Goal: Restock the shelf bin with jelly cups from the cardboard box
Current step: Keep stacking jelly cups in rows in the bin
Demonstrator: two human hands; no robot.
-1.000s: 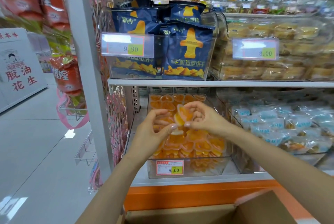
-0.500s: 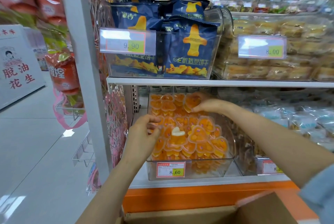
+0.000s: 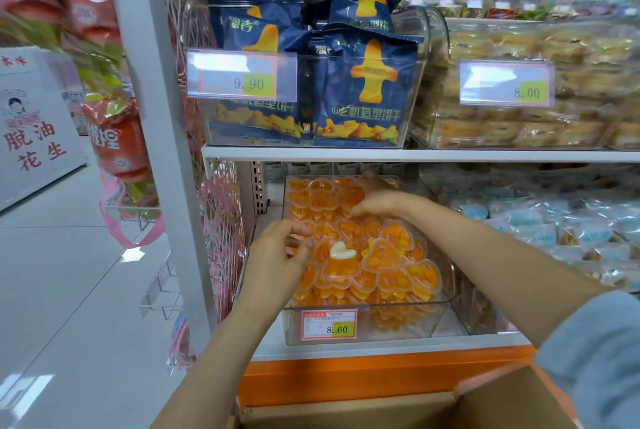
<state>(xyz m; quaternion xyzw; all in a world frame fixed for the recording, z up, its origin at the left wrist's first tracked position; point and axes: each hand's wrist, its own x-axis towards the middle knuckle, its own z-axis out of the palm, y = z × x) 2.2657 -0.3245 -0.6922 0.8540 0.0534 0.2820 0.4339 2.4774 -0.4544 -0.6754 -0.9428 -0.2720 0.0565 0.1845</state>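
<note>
A clear shelf bin [image 3: 429, 321] with an 8.60 price tag holds several orange heart-shaped jelly cups [image 3: 381, 255]. One cup [image 3: 341, 257] lies with its white side up near the middle. My left hand [image 3: 277, 258] is at the bin's left side, its fingers and thumb curled round the rim of a jelly cup there. My right hand [image 3: 381, 203] lies palm down on the cups at the back of the bin, fingers fairly straight. The open cardboard box [image 3: 381, 409] shows at the bottom edge, below the shelf; its contents are hidden.
The shelf board [image 3: 415, 154] above leaves a low gap over the bin. Blue snack bags [image 3: 360, 92] fill the bin above. Wrapped sweets [image 3: 554, 227] sit in the neighbouring bin on the right. A white upright post [image 3: 162, 151] and wire hooks stand left, with open aisle floor [image 3: 69, 272] beyond.
The hands parted after holding one cup together above the bin. My right hand carried it to the back and now rests on the cups there. My left hand stayed at the left side.
</note>
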